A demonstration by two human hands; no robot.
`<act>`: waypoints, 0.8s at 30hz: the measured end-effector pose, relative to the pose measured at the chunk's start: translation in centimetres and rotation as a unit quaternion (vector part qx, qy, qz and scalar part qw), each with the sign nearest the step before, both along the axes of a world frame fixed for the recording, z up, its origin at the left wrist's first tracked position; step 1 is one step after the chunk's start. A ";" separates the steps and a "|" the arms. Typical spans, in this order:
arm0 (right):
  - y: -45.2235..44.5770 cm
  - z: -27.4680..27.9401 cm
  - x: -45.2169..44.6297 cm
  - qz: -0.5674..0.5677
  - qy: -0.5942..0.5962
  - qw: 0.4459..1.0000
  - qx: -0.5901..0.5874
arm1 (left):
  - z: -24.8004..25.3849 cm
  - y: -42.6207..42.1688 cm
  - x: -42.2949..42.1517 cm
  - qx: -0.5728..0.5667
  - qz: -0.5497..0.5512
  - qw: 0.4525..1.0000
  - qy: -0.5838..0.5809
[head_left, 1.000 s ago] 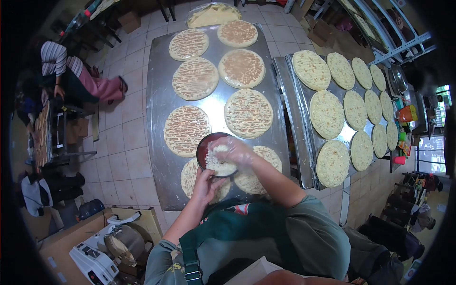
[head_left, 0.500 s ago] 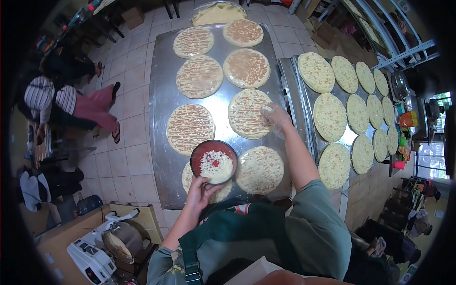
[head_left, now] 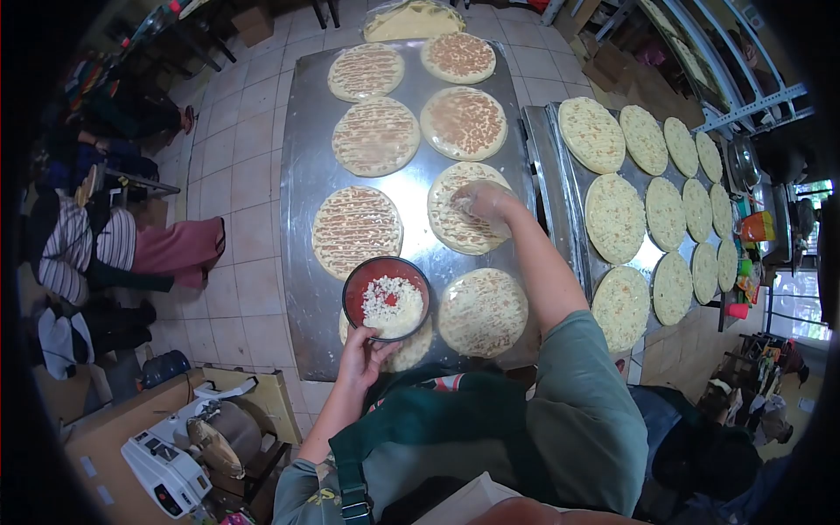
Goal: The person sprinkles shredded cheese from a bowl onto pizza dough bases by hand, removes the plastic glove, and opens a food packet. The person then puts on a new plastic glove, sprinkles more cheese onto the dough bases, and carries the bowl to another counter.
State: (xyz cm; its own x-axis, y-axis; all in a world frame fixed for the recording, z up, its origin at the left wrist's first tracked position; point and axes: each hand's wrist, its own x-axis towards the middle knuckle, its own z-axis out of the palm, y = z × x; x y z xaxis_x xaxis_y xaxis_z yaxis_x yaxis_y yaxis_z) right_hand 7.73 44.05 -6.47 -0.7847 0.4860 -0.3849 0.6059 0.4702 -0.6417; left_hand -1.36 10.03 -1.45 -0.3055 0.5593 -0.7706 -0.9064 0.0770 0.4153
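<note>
Bowl [head_left: 357, 299]: I judge light, stiff; hold its side | left hand [head_left: 366, 357]: gripping bowl | flatbread [head_left: 452, 229]: likely soft, support beneath | right hand [head_left: 484, 201]: over flatbread, closure I can't tell

Bakery-style kitchen: rows of flat round breads [head_left: 376, 136], metal table [head_left: 413, 179], mixer [head_left: 166, 464].

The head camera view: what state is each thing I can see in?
Red-lined bowl: mouth up, partly filled with white crumbs
Left hand: holding the bowl
Right hand: gloved, over a striped flatbread, finger closure unclear
Three farther left flatbreads: striped with pale lines
Nearest right flatbread: pale-topped, brown showing through
Two brown flatbreads: unstriped
Side-table flatbreads: pale-topped
</note>
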 end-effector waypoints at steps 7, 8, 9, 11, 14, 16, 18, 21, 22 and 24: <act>-1.3 0.9 -1.4 0.042 -0.060 0.997 0.006 | 0.0 -0.1 0.3 -0.009 -0.004 1.000 -0.009; -1.4 1.2 -1.2 0.053 -0.080 0.995 0.006 | -0.1 -0.2 0.3 -0.009 -0.004 1.000 -0.004; -1.5 1.5 -1.0 0.065 -0.100 0.993 0.006 | -0.1 -0.3 0.3 -0.009 -0.004 1.000 -0.004; -0.9 1.4 0.4 0.006 -0.060 0.998 -0.020 | -0.1 -0.5 0.3 -0.006 -0.006 1.000 -0.005; 0.7 -0.1 4.1 -0.134 0.038 0.985 -0.104 | -0.1 -0.8 0.1 -0.001 -0.005 1.000 -0.009; 1.2 -0.6 6.0 -0.213 0.096 0.959 -0.161 | -0.1 -1.0 0.0 -0.001 -0.001 1.000 -0.012; 0.9 -1.0 7.4 -0.372 0.071 0.891 -0.249 | -0.1 -1.1 -0.1 -0.001 0.003 1.000 -0.016; -0.3 -2.7 8.5 -0.440 0.125 0.840 -0.291 | 0.1 -1.1 -0.1 -0.005 0.003 1.000 -0.015; -0.5 -3.4 8.5 -0.440 0.126 0.840 -0.291 | 0.1 -1.1 -0.1 -0.008 0.001 1.000 -0.010; -1.3 -4.1 8.1 -0.414 0.149 0.850 -0.289 | 0.2 -1.0 -0.1 -0.012 -0.004 1.000 -0.005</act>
